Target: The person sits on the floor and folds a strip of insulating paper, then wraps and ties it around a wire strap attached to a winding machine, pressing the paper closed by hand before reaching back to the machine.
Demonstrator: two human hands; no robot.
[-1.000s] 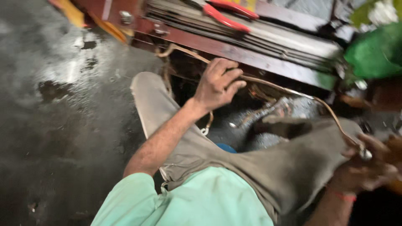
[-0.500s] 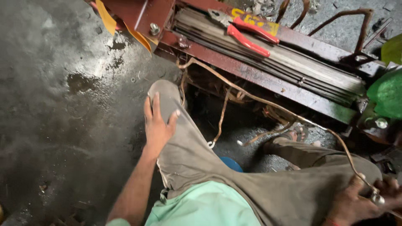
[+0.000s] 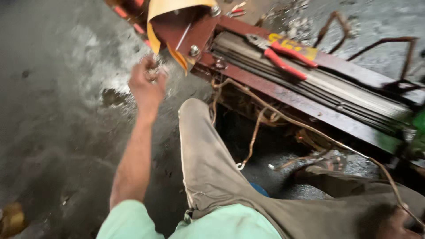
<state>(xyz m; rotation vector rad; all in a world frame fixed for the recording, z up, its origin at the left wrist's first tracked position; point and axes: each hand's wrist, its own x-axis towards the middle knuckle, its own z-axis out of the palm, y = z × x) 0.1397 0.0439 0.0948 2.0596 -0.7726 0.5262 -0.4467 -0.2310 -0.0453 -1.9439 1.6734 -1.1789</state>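
Small metal pieces, too blurred to identify, sit clenched in the left hand, raised over the wet concrete floor just beside the yellow-edged end of a rusty red machine frame. Red-handled pliers lie on the frame. Farther right, a rusty wire runs down toward the right hand, whose grip cannot be told.

One pair of red-handled pliers is lying on one rusty red metal frame. Two bolts are showing on the frame's near end. One thin cord is trailing under it. Two hands are showing: the left hand raised, and the right hand, blurred at the corner, possibly gripping the cord. One sandalled foot is resting below.
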